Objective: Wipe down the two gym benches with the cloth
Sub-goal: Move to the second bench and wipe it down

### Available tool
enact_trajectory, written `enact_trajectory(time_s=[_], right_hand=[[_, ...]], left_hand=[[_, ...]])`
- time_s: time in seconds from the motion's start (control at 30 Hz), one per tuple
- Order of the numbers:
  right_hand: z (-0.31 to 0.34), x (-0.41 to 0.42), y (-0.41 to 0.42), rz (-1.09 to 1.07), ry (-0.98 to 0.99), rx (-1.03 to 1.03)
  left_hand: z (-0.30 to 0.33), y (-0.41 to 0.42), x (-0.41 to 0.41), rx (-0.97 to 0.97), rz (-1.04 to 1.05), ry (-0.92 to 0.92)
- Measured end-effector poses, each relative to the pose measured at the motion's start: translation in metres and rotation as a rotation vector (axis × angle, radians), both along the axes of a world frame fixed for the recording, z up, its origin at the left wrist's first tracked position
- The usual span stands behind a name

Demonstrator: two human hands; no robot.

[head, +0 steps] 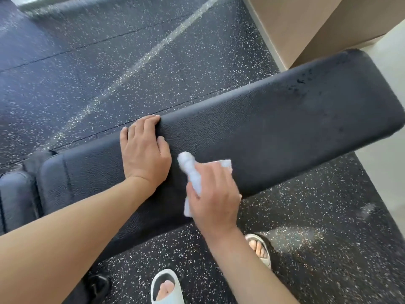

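Note:
A black padded gym bench (274, 119) runs from the lower left to the upper right across the view. My left hand (144, 150) rests on its pad, palm down, with the fingers hooked over the far edge. My right hand (213, 194) grips a crumpled white cloth (188, 170) and presses it on the pad near the front edge, just right of my left hand. Part of the cloth sticks out beyond the fingers and below the palm. A separate seat pad (17, 194) of the bench shows at the far left.
The floor (109, 62) is black rubber with white speckles. A beige wall or box (306, 25) stands at the upper right, close to the bench's far end. My feet in white slides (166, 288) stand at the bench's near side.

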State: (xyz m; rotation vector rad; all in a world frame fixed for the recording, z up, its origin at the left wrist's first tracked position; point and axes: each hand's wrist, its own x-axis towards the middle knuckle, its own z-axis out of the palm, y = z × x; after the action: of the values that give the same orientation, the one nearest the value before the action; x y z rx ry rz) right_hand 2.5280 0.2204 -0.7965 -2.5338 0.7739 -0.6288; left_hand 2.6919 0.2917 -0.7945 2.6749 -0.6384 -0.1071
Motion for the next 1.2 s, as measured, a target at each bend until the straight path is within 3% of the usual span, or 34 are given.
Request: enact_trajectory(time_s=[0.13, 0.3, 0.43, 0.53, 0.7, 0.83, 0.93, 1.07, 1.2], right_hand=[[-0.006, -0.005, 0.06, 0.173, 0.035, 0.037], [-0.004, -0.014, -0.013, 0.389, -0.008, -0.135], [-0.004, -0.021, -0.134, 0.165, 0.007, -0.208], [-0.002, -0.024, -0.2, -0.04, 0.111, -0.123], [-0.006, -0.013, -0.172, -0.147, 0.11, -0.078], [-0.007, -0.01, -0.104, 0.089, 0.057, -0.071], [-0.005, -0.013, -0.098, 0.279, 0.007, -0.096], [0.0, -0.027, -0.158, 0.409, 0.006, -0.152], [0.007, -0.05, -0.26, 0.297, 0.071, -0.166]], left_hand=[[0.002, 0.002, 0.001, -0.011, -0.011, 0.022], [0.0, 0.003, 0.0, 0.049, -0.031, -0.012], [-0.003, 0.001, -0.002, 0.062, -0.032, -0.021], [-0.004, 0.001, -0.004, 0.068, -0.029, -0.023], [-0.003, 0.001, -0.003, 0.085, -0.026, -0.029], [0.004, -0.003, -0.006, 0.164, -0.058, -0.029], [0.011, -0.007, -0.007, 0.216, -0.175, -0.045], [0.02, -0.036, -0.019, 0.23, -0.349, -0.062], [0.025, -0.098, -0.032, 0.221, -0.329, -0.016]])
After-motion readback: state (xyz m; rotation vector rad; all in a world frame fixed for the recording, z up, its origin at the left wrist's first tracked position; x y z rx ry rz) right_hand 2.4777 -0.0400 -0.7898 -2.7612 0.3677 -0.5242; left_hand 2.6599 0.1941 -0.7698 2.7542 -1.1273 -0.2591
